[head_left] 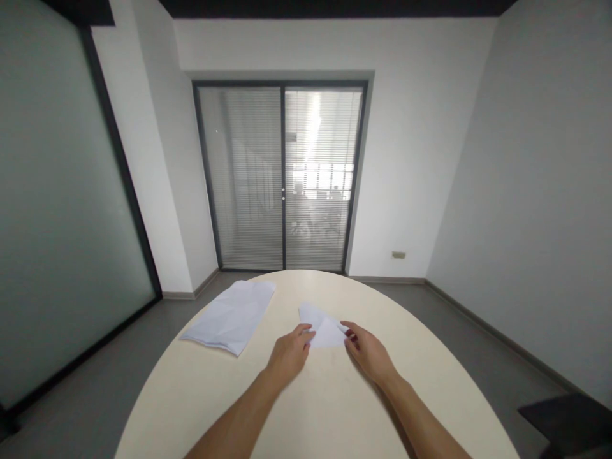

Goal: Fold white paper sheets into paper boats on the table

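A small folded white paper [321, 327] lies on the round cream table [335, 408] in front of me. My left hand [288, 352] rests at its near left edge, fingers curled, fingertips pinching the paper. My right hand [367, 350] is at the paper's near right corner, fingers bent and pressing on it. Both forearms reach in from the bottom of the view.
A stack of white sheets [232, 315] lies on the table to the left. Beyond the table's far edge are a grey floor and a glass sliding door with blinds [283, 178]. A dark object [568, 414] sits at the lower right.
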The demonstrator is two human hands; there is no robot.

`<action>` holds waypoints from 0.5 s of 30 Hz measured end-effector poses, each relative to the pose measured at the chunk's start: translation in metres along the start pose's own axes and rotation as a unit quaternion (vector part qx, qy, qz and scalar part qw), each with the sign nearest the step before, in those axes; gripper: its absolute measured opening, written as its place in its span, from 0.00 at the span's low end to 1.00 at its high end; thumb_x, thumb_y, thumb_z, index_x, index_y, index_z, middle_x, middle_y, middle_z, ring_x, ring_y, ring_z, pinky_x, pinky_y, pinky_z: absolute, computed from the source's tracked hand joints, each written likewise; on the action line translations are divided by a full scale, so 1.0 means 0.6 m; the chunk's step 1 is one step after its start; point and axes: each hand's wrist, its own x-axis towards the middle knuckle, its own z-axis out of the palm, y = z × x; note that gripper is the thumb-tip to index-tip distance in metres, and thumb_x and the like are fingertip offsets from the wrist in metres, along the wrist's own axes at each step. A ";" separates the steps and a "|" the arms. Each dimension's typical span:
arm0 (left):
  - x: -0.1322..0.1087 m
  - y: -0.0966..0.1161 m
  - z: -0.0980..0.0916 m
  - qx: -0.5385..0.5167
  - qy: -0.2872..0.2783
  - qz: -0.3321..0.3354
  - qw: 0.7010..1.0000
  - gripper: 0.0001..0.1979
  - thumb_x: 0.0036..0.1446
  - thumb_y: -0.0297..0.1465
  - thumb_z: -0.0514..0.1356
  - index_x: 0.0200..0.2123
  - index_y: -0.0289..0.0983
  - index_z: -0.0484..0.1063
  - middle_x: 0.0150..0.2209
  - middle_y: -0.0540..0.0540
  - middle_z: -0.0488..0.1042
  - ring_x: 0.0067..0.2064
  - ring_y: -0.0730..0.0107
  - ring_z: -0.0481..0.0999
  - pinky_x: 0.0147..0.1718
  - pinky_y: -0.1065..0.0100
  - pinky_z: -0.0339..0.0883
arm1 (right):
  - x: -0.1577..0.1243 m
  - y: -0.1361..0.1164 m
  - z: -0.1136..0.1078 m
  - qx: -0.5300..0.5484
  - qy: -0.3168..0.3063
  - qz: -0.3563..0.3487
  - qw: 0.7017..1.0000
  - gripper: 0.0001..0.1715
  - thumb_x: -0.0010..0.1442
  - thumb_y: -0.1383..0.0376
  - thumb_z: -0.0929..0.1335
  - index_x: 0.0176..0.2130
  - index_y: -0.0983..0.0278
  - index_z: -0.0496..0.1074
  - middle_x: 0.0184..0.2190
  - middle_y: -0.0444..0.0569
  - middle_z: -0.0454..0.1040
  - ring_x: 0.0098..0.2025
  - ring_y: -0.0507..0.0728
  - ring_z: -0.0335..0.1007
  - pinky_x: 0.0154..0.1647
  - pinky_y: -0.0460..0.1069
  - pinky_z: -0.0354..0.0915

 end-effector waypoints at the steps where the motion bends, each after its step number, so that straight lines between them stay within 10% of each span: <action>1: 0.000 0.000 0.000 0.003 0.001 0.001 1.000 0.22 0.60 0.24 0.53 0.55 0.46 0.71 0.62 0.51 0.65 0.54 0.65 0.73 0.54 0.65 0.66 | 0.000 -0.001 -0.001 -0.002 -0.001 -0.007 1.000 0.27 0.59 0.63 0.62 0.57 0.58 0.67 0.45 0.49 0.77 0.43 0.57 0.73 0.45 0.49 0.65; 15: 0.001 -0.003 0.002 0.006 -0.010 0.043 0.999 0.18 0.61 0.23 0.53 0.49 0.41 0.77 0.60 0.48 0.69 0.58 0.63 0.69 0.58 0.62 0.62 | -0.004 -0.018 -0.006 -0.087 -0.021 -0.065 0.994 0.23 0.63 0.62 0.60 0.53 0.60 0.75 0.49 0.53 0.75 0.51 0.59 0.69 0.53 0.50 0.63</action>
